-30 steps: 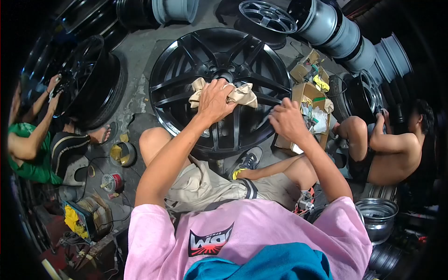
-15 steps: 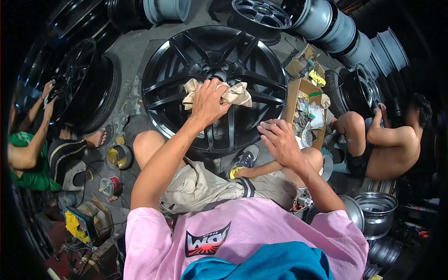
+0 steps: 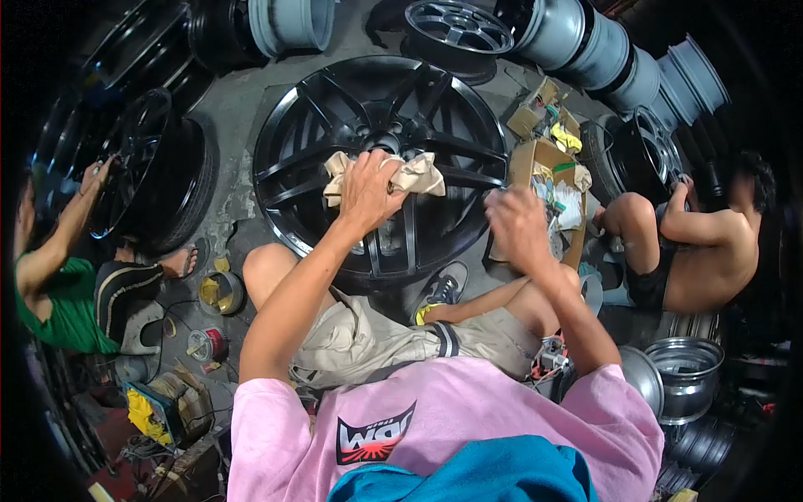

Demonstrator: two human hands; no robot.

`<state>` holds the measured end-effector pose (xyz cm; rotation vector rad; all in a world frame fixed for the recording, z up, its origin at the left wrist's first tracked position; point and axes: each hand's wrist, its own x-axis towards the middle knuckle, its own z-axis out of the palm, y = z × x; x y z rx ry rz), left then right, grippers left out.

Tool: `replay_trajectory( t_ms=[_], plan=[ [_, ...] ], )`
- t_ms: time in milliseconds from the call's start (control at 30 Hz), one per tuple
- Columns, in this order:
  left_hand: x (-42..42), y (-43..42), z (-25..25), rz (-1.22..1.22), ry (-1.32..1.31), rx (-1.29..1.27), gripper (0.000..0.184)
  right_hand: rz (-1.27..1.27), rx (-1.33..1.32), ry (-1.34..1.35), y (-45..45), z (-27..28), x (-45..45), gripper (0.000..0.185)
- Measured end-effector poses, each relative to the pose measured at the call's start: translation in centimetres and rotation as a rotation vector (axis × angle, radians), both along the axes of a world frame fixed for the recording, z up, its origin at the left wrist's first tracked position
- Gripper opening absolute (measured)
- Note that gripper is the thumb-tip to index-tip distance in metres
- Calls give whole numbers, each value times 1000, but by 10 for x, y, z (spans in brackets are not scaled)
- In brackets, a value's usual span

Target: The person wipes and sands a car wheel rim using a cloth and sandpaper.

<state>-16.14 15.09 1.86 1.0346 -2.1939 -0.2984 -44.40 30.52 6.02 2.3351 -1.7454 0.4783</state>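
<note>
A black multi-spoke wheel rim [image 3: 410, 238] lies face up in front of my knees. Bunched under my left hand [image 3: 368, 186] is a beige cloth [image 3: 424, 176], pressed on the spokes just below the hub. The fingers of that hand are closed on the cloth, whose ends stick out on both sides. My right hand [image 3: 520, 224] is beside the right edge of the rim, smeared by motion. Its fingers look bent, but whether they hold anything does not show.
A cardboard box [image 3: 523, 163] of supplies stands right of the rim. One person [image 3: 63, 289] handles a wheel at left, another [image 3: 707, 243] at right. Grey barrels [image 3: 606, 54] line the back right. A tin [image 3: 207, 343] and a bowl [image 3: 221, 293] sit at left.
My right hand has lifted off the rim's edge and shifted slightly right, its spread fingers now bent and blurred. My left hand stays on the cloth. The left person's arms have moved.
</note>
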Motion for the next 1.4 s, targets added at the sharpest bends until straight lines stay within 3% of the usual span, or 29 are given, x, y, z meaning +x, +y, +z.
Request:
replay_trajectory(
  t_ms=[167, 300, 433, 533, 633, 767, 900, 967, 1033, 1100, 1167, 1300, 1400],
  plan=[
    [2, 2, -1, -6, -18, 9, 35, 234, 70, -119, 8, 3, 3, 18],
    [1, 0, 1, 18, -32, 16, 36, 45, 47, -71, -11, 0, -16, 19],
    [3, 0, 1, -16, -3, -39, 42, 233, 166, -234, 9, 5, 18, 25],
    [1, 1, -1, -10, -17, -22, 42, 148, 47, -61, -14, 5, -18, 23],
    [2, 0, -1, 0, -11, -12, 41, 55, 72, -42, -11, 3, 3, 21],
    [1, -3, 0, -2, -3, -26, 37, 200, 191, -265, 17, -5, 41, 21],
    [-1, -1, -4, 5, -1, 12, 35, 166, 81, -42, -20, 7, -6, 21],
    [2, -1, -2, 13, -4, 11, 35, 120, 217, 25, -18, 8, 15, 21],
    [2, 0, -2, -5, -5, 19, 37, 360, 345, -234, -1, -6, 59, 21],
    [0, -2, -5, 4, 0, 5, 38, 269, 337, -297, 10, -2, 91, 22],
    [4, 0, -7, -13, -9, 3, 38, 355, 399, -467, 1, 3, 64, 21],
    [0, -1, -3, 0, 1, -8, 38, 214, 79, -84, -28, 15, 3, 16],
    [2, 0, -1, -9, -7, 33, 38, 146, 171, 36, -23, 15, 28, 16]
  ],
)
